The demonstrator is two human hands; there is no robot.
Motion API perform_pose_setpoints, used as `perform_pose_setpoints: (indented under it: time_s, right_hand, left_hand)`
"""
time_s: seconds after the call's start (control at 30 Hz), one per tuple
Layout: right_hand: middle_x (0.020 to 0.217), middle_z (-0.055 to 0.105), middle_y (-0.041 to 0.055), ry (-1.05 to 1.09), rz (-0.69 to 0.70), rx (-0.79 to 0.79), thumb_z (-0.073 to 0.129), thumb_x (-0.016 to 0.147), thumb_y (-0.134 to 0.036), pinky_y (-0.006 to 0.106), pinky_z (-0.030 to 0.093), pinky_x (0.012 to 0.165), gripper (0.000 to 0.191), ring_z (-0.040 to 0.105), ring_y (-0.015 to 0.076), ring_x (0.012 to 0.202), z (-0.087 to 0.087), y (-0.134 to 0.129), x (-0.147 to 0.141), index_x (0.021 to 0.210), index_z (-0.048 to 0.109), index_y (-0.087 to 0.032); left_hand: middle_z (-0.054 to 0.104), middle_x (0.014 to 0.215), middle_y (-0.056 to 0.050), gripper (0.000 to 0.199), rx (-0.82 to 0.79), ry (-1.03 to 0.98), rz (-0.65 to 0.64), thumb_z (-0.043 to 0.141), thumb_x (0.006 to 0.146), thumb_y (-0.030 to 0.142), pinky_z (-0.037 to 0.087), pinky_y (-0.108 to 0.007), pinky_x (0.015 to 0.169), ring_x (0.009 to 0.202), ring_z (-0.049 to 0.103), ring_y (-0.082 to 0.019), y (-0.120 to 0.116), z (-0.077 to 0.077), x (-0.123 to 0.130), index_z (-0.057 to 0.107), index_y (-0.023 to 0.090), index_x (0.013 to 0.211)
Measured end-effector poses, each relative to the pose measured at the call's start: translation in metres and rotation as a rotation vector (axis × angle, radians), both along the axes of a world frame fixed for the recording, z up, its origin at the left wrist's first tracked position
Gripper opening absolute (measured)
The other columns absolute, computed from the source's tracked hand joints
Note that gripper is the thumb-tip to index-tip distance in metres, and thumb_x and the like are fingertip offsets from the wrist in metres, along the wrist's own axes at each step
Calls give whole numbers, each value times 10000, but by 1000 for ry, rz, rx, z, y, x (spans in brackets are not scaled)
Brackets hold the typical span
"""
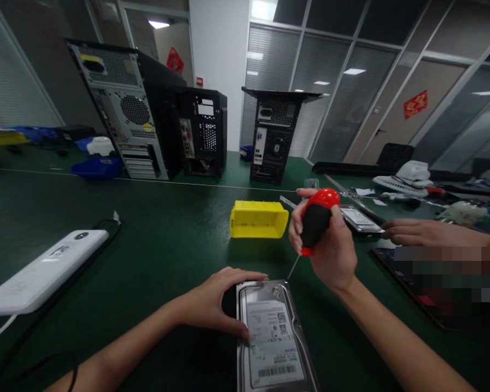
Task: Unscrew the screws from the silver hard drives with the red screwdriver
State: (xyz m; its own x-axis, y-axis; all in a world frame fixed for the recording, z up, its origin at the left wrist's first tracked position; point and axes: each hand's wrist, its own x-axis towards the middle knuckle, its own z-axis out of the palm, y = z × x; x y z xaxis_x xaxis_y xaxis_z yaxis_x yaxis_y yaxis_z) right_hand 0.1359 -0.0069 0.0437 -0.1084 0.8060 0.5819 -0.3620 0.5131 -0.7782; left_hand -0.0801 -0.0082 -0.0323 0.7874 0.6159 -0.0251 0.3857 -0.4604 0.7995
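Note:
A silver hard drive [275,337] with a white label lies on the green table at the bottom middle. My left hand [216,299] grips its left side, thumb on the label edge and fingers along the far edge. Above the drive, my right hand [330,245] is wrapped round a red and black screwdriver [317,218]. The tool slants down, and its tip meets the drive's far right corner; whether a screw is under it is too small to tell. An open yellow bin [259,220] rests on its side just beyond the drive.
Computer cases [155,109] stand at the back. A white power bank [44,269] with cables lies left, near a blue bin [96,169]. On the right, another person's hand [433,233] is beside a second hard drive [361,220], with a dark flat device [416,288] below.

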Motion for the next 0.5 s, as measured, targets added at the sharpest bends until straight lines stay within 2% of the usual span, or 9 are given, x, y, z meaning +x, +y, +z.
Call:
perform_pose_setpoints:
  time_s: [0.2,0.27,0.33,0.4,0.5]
  right_hand:
    - [836,566,-16,-38,-41,45,643,821,-327,245,489,477,243,563,92,549,3,-1,-1,995,504,-231]
    - [814,574,-32,-57,-78,38,677,790,-271,232,470,428,292,549,82,486,5,-2,-2,962,442,-244]
    - [742,553,-60,-73,-114,3,697,771,-243,193,384,352,347,486,58,409,6,-2,-2,962,407,-256]
    - [696,519,-74,-56,-100,-14,688,783,-291,179,329,336,353,437,47,391,6,-2,-2,1009,419,-264]
    - [709,500,-44,-13,-12,-10,547,860,-474,203,369,390,341,458,65,457,5,-1,-1,1102,484,-243]
  left_hand:
    - [504,1341,-35,871,4,-6,-7,835,626,423,340,-431,1032,1193,459,-292,1,1,0,417,340,1385]
    - [503,1342,-33,868,6,0,-8,832,630,424,340,-429,1032,1193,459,-290,0,2,0,415,340,1387]
    - [501,1345,-31,864,2,5,-7,827,637,425,342,-429,1031,1197,457,-289,0,2,0,410,343,1389]
    - [501,1345,-32,864,-2,6,-3,830,635,416,341,-429,1033,1200,456,-289,-1,3,1,413,341,1388]
    - [503,1342,-37,872,-2,4,4,842,621,395,337,-431,1039,1200,456,-290,-1,3,1,423,333,1383]
